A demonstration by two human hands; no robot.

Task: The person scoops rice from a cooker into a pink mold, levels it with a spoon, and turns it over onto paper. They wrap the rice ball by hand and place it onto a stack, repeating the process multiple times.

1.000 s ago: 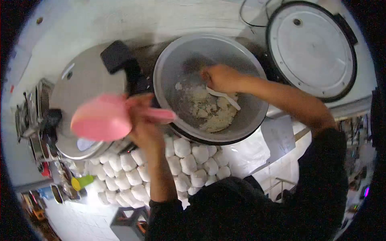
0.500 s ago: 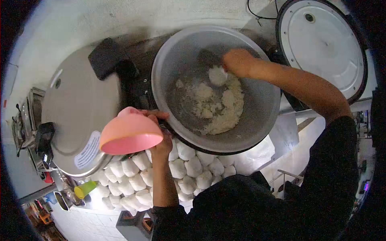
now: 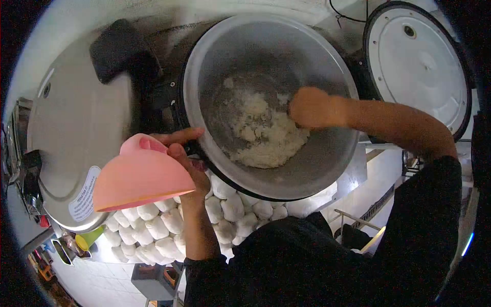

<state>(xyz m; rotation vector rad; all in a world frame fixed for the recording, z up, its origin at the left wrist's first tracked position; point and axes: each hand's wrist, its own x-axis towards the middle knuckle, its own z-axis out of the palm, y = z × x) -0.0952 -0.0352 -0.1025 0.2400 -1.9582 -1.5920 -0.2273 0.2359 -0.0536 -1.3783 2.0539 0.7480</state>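
Observation:
A pink plastic bowl point(image 3: 140, 174) is tilted mouth-down in my left hand point(image 3: 192, 166), whose fingers are closed at its raised base. One finger of that hand stretches to the rim of a large grey metal pot point(image 3: 192, 110). Inside the pot lies a loose layer of cooked rice point(image 3: 276, 146), with bare metal showing around it. My right hand point(image 3: 314, 108) is a closed fist low in the pot, at the right edge of the rice. A faint whitish shape shows beside its fingers; what it holds is hidden.
Several white wrapped bundles point(image 3: 158, 227) are packed in rows on the table below the pot. A large lidded cooker point(image 3: 82, 138) stands at the left. The pot's raised lid point(image 3: 417, 66) is at the right. A yellow-green cup point(image 3: 89, 239) lies at lower left.
My right hand has moved down toward me inside the pot, and the white lump seen beside it is mostly out of sight. The pink bowl has shifted left and tipped further over.

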